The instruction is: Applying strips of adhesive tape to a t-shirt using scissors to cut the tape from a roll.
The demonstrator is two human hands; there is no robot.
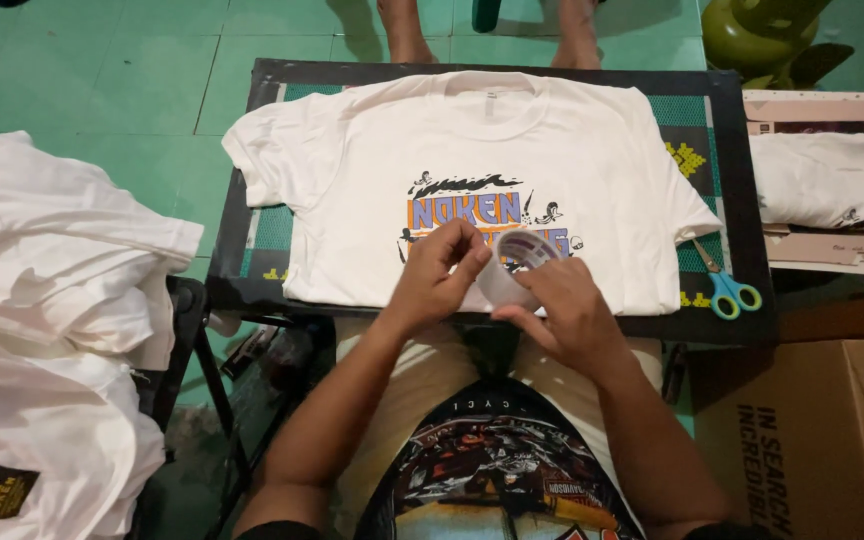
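A white T-shirt (472, 150) with a printed orange, purple and black design lies flat, front up, on a dark-framed green cutting mat (737, 170). Over the shirt's lower hem, my right hand (572, 315) holds a roll of clear tape (514, 268) from below. My left hand (437, 270) pinches at the roll's edge with thumb and forefinger. Both hands hide part of the print.
Scissors (727, 288) with blue handles lie on the mat's right edge. A pile of white shirts (42, 330) sits at the left. At the right are a cardboard box (812, 430) and a folded shirt (832, 175) on cardboard. Another person's bare feet (407, 35) stand beyond the mat.
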